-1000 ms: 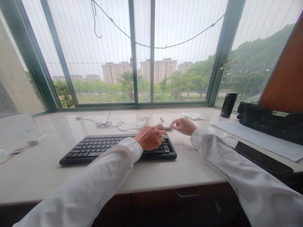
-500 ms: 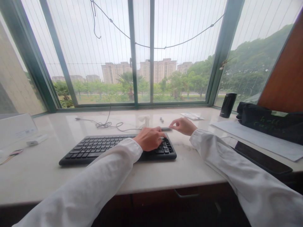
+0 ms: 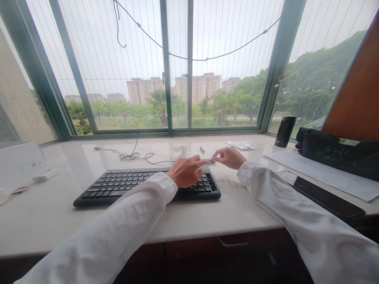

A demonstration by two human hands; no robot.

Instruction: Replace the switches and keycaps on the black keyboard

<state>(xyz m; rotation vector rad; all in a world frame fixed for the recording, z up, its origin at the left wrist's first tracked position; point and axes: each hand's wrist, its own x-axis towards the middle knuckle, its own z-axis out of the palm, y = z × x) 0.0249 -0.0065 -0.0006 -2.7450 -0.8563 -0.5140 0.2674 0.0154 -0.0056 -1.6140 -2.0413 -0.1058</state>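
A black keyboard (image 3: 118,185) lies on the pale stone top, and several spots along its right edge look like sockets without keycaps. My left hand (image 3: 186,171) is over the keyboard's right part, its index finger stretched towards my right fingertips and the others partly curled; no held thing shows in it. Just beyond the keyboard's top right corner, my right hand (image 3: 229,157) has thumb and index finger pinched together. What sits in that pinch is too small to make out. A thin grey thing lies by the two sets of fingertips, partly covered.
Behind the keyboard are a coiled cable (image 3: 130,155), a small pale object (image 3: 202,150) and a white packet (image 3: 239,145). To the right are a black cylinder (image 3: 286,131), a black pouch (image 3: 340,152), paper (image 3: 319,173) and a dark phone-like slab (image 3: 325,197). A white adapter (image 3: 45,175) lies left.
My left index finger has lifted off the keys and straightened towards my right fingertips. My right hand keeps its pinch in nearly the same place.
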